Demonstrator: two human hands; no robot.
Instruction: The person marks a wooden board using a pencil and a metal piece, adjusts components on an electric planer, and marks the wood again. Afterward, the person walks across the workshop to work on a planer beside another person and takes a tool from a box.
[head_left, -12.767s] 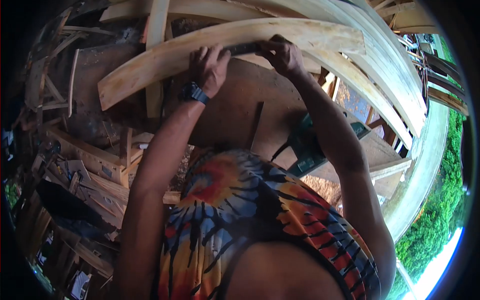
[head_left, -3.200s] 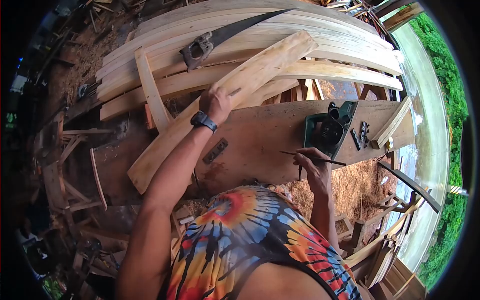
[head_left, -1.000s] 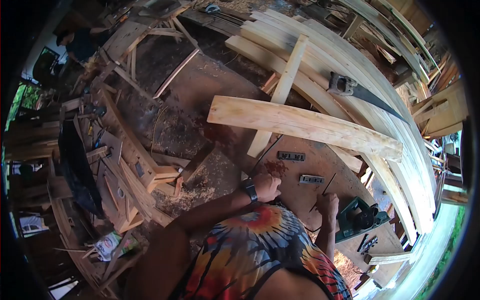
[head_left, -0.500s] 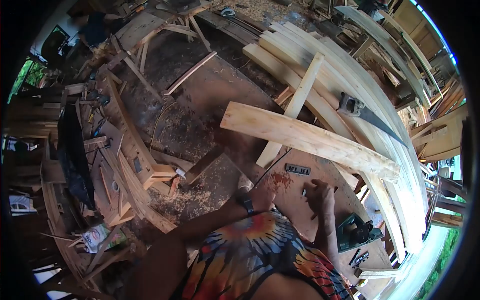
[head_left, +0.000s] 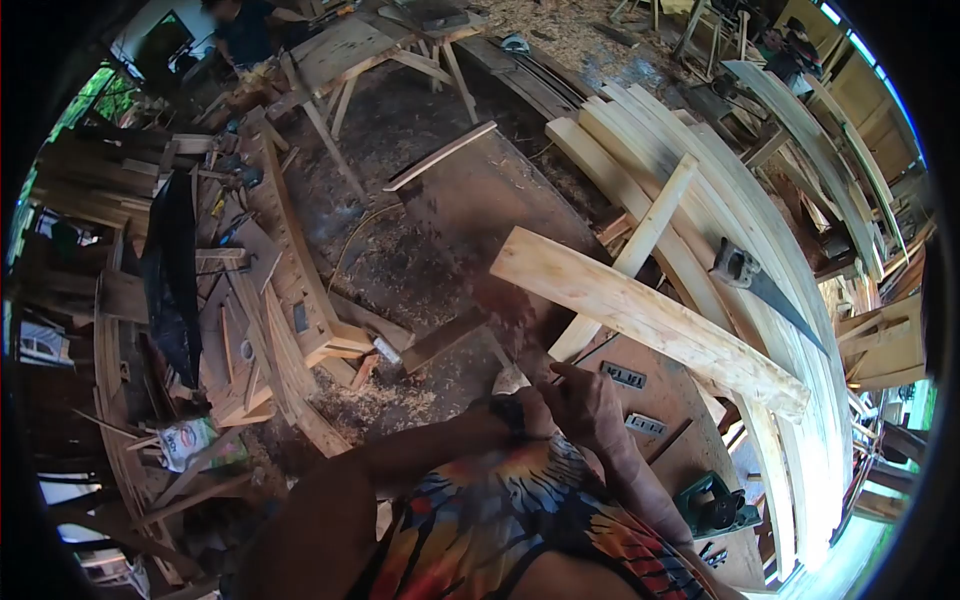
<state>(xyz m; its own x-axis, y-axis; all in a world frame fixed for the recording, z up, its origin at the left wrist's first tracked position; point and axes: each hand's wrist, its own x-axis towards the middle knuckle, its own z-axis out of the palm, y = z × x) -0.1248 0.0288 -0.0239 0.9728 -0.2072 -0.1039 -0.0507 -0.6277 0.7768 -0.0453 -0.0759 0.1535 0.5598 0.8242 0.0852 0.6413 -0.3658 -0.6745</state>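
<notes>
My left hand point(head_left: 535, 412), with a dark band on its wrist, is curled closed low in front of my patterned shirt point(head_left: 500, 490). Whatever it holds is hidden. My right hand point(head_left: 588, 405) is right beside it, fingers bent inward as in a pinch, the object between them too small to make out. To the right, on a reddish-brown board point(head_left: 640, 345), lie a dark slotted metal plate point(head_left: 623, 375) and a lighter slotted plate point(head_left: 646, 425). A green tool point(head_left: 715, 505) sits nearer my right forearm.
A pale plank point(head_left: 650, 320) lies across a stack of long boards point(head_left: 740, 190) at right. A handsaw point(head_left: 765, 290) rests on the stack. At left stands a long timber beam point(head_left: 290, 230) among scrap wood. Another person point(head_left: 243, 40) is at the back left.
My right hand has moved left from over the board to beside my left hand, uncovering the lighter slotted plate. The view has shifted, so the surroundings sit further right.
</notes>
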